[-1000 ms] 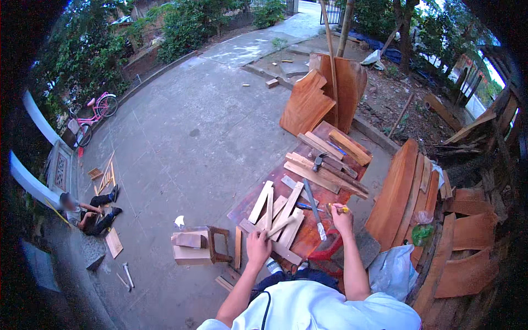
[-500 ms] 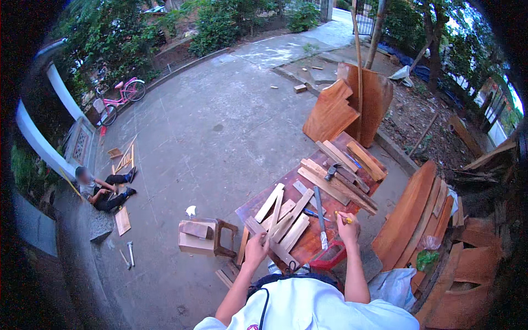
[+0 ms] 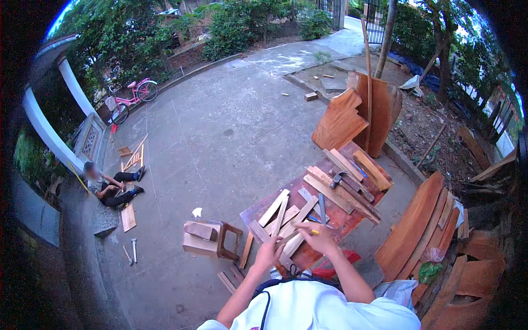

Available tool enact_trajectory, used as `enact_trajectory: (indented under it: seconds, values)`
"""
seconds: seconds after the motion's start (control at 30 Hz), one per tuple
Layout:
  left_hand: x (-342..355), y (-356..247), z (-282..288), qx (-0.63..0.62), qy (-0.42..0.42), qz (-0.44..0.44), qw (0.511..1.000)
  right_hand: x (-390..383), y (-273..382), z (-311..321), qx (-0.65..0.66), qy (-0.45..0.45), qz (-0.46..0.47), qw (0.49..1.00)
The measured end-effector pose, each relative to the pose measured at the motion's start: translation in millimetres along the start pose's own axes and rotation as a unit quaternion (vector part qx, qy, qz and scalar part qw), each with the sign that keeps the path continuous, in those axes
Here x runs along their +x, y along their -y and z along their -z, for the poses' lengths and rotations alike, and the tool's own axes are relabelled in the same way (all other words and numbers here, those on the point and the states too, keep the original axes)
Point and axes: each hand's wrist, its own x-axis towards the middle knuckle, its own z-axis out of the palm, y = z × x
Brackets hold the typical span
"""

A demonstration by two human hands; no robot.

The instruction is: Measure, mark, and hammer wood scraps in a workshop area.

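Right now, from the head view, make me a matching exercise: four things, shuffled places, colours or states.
1 right hand
2 dark-headed hammer
3 bicycle
4 co-worker

A pink
B seated, legs stretched out
C holding a small yellow item
D lying on wood strips on the table

Pairs: 1-C, 2-D, 3-A, 4-B

right hand (image 3: 320, 238) swung inward from the right edge of the table (image 3: 352, 224) to near left hand (image 3: 268, 255), yellow tool (image 3: 314, 232) carried along, wrapped end of grey bar (image 3: 322, 207) now hidden behind right hand
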Motion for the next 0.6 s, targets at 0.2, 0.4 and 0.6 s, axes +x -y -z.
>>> enact_trajectory:
  seconds: [0.2, 0.4, 0.6]
  values:
    - [-5, 1, -11, -0.058, -0.032, -0.001, 0.998, 7, 12, -1, -0.025, 0.066, 0.011, 0.997]
    - [-8, 1, -9, -0.068, -0.056, 0.018, 0.996, -5, 27, -13, 0.073, 0.106, 0.012, 0.992]
    - [-10, -2, -6, -0.023, 0.008, 0.055, 0.998, 2, -2, -5, -0.102, 0.112, 0.007, 0.988]
